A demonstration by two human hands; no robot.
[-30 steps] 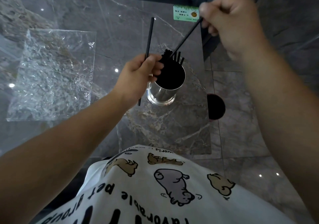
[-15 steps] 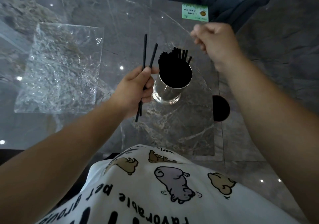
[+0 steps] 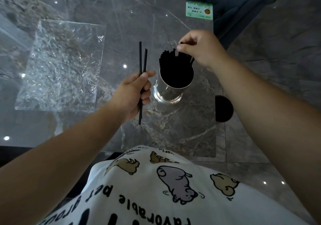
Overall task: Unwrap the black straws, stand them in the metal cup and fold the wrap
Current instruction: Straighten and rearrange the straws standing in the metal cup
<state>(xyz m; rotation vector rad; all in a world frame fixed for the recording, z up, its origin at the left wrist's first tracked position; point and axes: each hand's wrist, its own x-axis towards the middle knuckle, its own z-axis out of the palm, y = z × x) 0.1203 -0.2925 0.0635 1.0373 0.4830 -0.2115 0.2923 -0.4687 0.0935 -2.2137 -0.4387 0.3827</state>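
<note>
Grey marble-patterned tabletop (image 3: 173,129), glossy, reflecting ceiling lights; grey tiled floor (image 3: 278,68) beyond its right edge. Left hand (image 3: 133,94): fingers curled round 2 black straws (image 3: 141,65), held near upright. Just right of these fingers stands the metal cup (image 3: 169,93), packed with straws. Right hand (image 3: 199,47): fingers pinching 1 straw top above the cup. Clear wrap (image 3: 60,65) lies flat, well left of both hands.

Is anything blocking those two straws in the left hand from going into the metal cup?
Partly. The right hand hangs over the metal cup, its fingertips among the straws in the cup. Otherwise the gap from the two straws in the left hand looks open.
</note>
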